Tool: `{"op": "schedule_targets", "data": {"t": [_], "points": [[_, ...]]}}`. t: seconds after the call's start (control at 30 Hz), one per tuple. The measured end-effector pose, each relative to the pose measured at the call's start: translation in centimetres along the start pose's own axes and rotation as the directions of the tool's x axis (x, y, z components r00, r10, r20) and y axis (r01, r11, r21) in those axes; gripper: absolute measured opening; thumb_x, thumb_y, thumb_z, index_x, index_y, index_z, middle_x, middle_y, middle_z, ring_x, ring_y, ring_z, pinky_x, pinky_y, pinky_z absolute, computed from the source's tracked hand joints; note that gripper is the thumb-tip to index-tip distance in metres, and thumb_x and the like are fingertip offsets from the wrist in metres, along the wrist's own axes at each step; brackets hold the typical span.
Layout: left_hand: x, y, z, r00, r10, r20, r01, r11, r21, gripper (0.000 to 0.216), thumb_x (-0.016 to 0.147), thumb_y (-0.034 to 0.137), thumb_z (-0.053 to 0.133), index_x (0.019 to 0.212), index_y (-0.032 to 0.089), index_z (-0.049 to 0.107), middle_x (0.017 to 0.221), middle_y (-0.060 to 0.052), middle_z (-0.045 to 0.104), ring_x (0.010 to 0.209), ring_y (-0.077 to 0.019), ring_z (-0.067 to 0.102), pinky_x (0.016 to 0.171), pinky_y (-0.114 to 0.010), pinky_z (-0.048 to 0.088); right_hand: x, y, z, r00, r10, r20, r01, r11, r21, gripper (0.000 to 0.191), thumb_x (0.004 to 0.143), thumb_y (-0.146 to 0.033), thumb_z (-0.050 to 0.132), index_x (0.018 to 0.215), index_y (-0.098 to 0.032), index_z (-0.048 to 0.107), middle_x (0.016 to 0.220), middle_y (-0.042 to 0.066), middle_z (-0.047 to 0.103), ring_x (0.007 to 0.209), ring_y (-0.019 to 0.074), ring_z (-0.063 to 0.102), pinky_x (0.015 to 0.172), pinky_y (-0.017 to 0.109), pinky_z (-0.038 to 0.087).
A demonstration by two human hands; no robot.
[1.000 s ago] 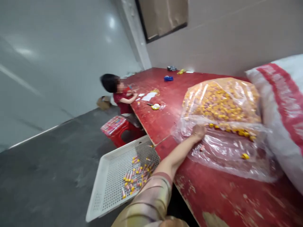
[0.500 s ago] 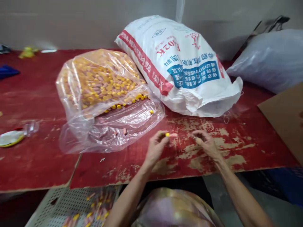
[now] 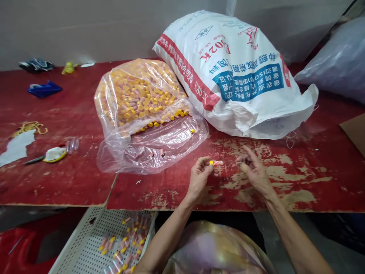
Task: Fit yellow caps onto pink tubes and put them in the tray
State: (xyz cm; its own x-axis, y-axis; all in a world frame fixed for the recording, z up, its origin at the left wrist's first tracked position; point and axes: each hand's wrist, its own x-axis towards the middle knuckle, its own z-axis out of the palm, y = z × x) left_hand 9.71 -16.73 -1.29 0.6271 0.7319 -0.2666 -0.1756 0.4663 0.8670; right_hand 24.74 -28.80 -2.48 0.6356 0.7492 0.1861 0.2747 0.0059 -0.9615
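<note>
Your left hand (image 3: 199, 179) pinches a small tube (image 3: 216, 163) by its yellow cap, just right of frame center.

Its pink body runs level toward your right hand (image 3: 253, 171), close by, fingers loosely curled on nothing. Beneath lies the worn red table (image 3: 285, 182); up-left, a glossy clear bag (image 3: 148, 114) of similar tubes; beyond, a woven white sack (image 3: 236, 72).

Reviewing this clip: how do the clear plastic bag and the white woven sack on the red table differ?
The clear plastic bag is see-through, showing small yellow-capped pieces inside; the white woven sack is opaque, with red and blue print. The clear plastic bag is smaller and lies with its mouth open and a few pieces spilled; the white woven sack is bulkier. Both lie on the red table, touching, beyond the left hand pinching a yellow-capped piece.
</note>
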Motion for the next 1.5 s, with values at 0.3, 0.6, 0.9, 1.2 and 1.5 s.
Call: {"op": "schedule_targets", "data": {"t": [0.3, 0.6, 0.9, 1.2, 1.5], "points": [[-1.4, -1.8, 0.6, 0.996, -0.047, -0.070, 0.045, 0.999, -0.027, 0.034, 0.070, 0.037, 0.073, 0.094, 0.014, 0.064, 0.080, -0.001, 0.062, 0.064, -0.0124, 0.061, 0.063, -0.029, 0.056, -1.1, 0.0, 4.4, 0.988, 0.108, -0.110, -0.078, 0.967, 0.243, 0.025, 0.079, -0.034, 0.067, 0.092, -0.022, 0.049, 0.095, 0.002, 0.057, 0.085, 0.0159, 0.062, 0.075, 0.029, 0.053], [-2.9, -1.7, -0.6, 0.953, 0.284, 0.102, -0.301, 0.862, 0.407, 0.029, 0.088, 0.038, 0.055, 0.105, 0.022, 0.071, 0.104, -0.008, 0.060, 0.101, -0.0167, 0.057, 0.093, -0.030, 0.045, -3.1, 1.7, 4.4, 0.993, 0.018, 0.115, 0.002, 0.985, -0.175, 0.024, 0.087, -0.038, 0.058, 0.105, -0.022, 0.060, 0.090, 0.004, 0.060, 0.066, 0.0141, 0.058, 0.055, 0.025, 0.048], [-0.8, 0.2, -1.5, 0.987, -0.146, -0.072, 0.153, 0.984, 0.096, 0.073, 0.080, 0.077, 0.028, 0.073, 0.014, 0.064, 0.071, -0.008, 0.062, 0.062, -0.0148, 0.057, 0.061, -0.027, 0.046, -4.4, -2.1, 6.4, 0.854, -0.246, 0.460, 0.338, 0.932, -0.130, 0.012, 0.089, -0.028, 0.055, 0.099, -0.022, 0.060, 0.085, 0.004, 0.061, 0.078, 0.0166, 0.060, 0.067, 0.027, 0.050], [-2.3, 1.4, -3.7, 0.954, -0.228, -0.193, 0.237, 0.971, 0.027, 0.074, 0.072, 0.083, 0.031, 0.059, 0.015, 0.057, 0.054, -0.003, 0.054, 0.050, -0.0121, 0.050, 0.053, -0.024, 0.040, -5.0, -2.3, 10.7, 0.784, -0.361, 0.506, 0.464, 0.881, -0.090, 0.011, 0.092, -0.026, 0.047, 0.097, -0.019, 0.055, 0.083, 0.004, 0.057, 0.075, 0.0148, 0.057, 0.064, 0.025, 0.048], [-10.0, 5.5, -15.6, 0.916, -0.203, -0.346, 0.359, 0.801, 0.480, 0.050, 0.063, 0.066, 0.063, 0.087, 0.022, 0.068, 0.085, -0.003, 0.069, 0.079, -0.0226, 0.063, 0.061, -0.027, 0.049, -0.1, -3.0, 6.8, 0.746, -0.550, 0.375, 0.665, 0.649, -0.370, 0.026, 0.096, -0.028, 0.038, 0.114, -0.018, 0.053, 0.104, 0.008, 0.062, 0.093, 0.0159, 0.059, 0.078, 0.027, 0.048]]}}
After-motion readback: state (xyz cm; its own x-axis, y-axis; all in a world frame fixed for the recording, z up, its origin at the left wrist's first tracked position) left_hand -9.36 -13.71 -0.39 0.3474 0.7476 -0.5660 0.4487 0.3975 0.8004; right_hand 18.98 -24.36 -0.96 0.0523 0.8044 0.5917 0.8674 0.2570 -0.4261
